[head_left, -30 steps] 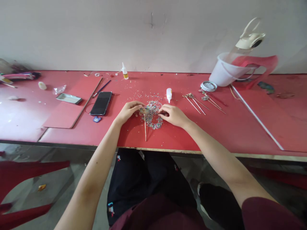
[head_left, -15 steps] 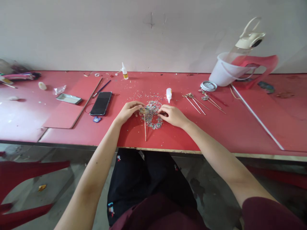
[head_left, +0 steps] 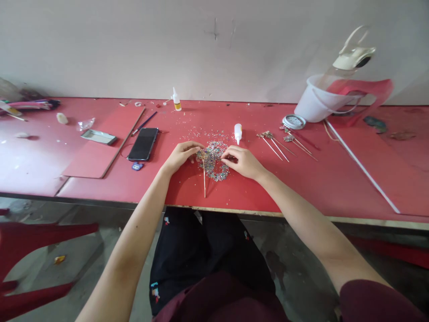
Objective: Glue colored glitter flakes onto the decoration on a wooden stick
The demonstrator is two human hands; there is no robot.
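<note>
My left hand [head_left: 183,155] is closed on the ornamented top of a thin golden hairpin [head_left: 204,179], whose stick points toward the table's front edge. Beside it spreads a pile of small multicoloured chips [head_left: 217,167] on the red table [head_left: 248,192]. At the pile's right side is my right hand [head_left: 241,160], thumb and fingertips pinched together; anything between them is too small to make out. Just behind the right hand lies a white glue bottle [head_left: 237,133]. More golden hairpins [head_left: 276,146] with decorated heads rest farther right, near a small round white container [head_left: 294,121].
A phone [head_left: 143,144], a shallow tray [head_left: 98,137] and a dark pen [head_left: 144,124] lie on the left. Another glue bottle [head_left: 176,100] stands near the wall. At the back right, a white bucket [head_left: 313,100] holds a clear bottle. A red chair [head_left: 40,235] is below left.
The whole view has shifted slightly, with table items appearing a little farther right. My left hand keeps its hold on the hairpin, and my right fingertips remain pinched by the pile.
</note>
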